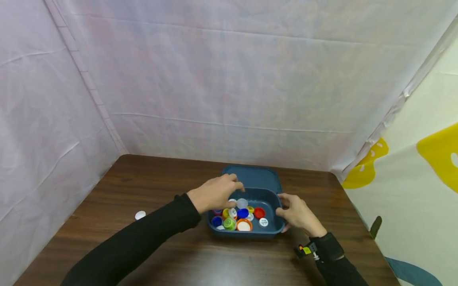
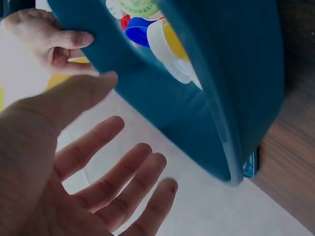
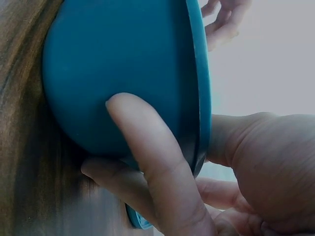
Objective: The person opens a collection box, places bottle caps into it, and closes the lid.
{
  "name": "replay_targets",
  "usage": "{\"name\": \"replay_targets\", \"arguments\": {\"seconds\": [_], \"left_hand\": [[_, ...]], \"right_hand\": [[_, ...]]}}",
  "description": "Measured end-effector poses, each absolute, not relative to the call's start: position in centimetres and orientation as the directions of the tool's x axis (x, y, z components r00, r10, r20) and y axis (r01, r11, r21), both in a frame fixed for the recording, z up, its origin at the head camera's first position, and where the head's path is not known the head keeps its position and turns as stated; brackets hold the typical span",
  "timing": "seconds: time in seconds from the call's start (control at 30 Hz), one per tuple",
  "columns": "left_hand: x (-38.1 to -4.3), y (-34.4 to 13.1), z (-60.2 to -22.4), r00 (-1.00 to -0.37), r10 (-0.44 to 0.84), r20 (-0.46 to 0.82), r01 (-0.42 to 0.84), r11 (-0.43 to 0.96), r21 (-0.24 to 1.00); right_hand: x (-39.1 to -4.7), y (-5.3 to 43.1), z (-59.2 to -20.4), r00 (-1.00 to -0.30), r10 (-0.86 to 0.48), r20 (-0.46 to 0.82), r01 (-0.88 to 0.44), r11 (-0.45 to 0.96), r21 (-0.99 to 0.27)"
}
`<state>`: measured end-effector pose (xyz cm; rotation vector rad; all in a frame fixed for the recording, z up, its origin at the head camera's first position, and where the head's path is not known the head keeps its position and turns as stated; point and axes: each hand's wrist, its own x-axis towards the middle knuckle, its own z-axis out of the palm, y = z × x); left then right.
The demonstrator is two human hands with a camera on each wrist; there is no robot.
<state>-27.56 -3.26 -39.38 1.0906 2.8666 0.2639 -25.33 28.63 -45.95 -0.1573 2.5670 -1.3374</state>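
Note:
A dark blue plastic box [image 1: 247, 234] stands on the brown table, holding several bottle caps, among them a red cap [image 1: 259, 213], a green cap [image 1: 229, 223] and an orange cap [image 1: 245, 225]. My left hand [image 1: 217, 193] hovers over the box's left side, palm down. Its fingers [image 2: 133, 189] are loosely spread, with nothing between them in the left wrist view. At the opposite end, my right hand [image 1: 298, 214] grips the box's right wall. One finger [image 3: 147, 132] lies against the outer wall, while the thumb reaches over the rim.
Behind the box lies its blue lid [image 1: 252, 177], flat on the table [image 1: 171, 246]. A lone white cap [image 1: 140, 215] rests to the left, beside my left sleeve [image 1: 143, 238]. White fabric walls [image 1: 222, 87] rise at the table's back and left.

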Motion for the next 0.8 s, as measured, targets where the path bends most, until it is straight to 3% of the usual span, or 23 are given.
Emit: {"name": "replay_targets", "arguments": {"seconds": [0.4,0.8], "left_hand": [[-25.7,-7.9,-38.5,-0.801,0.597,0.053,0.593,0.777,0.208],[-23.1,-16.6,-40.1,-0.868,0.49,0.077,0.492,0.834,0.25]], "right_hand": [[-25.2,28.7,-46.0,-0.966,-0.209,-0.153,0.007,0.571,-0.821],[-24.6,28.9,-46.4,-0.966,-0.195,-0.169,0.032,0.561,-0.827]]}}
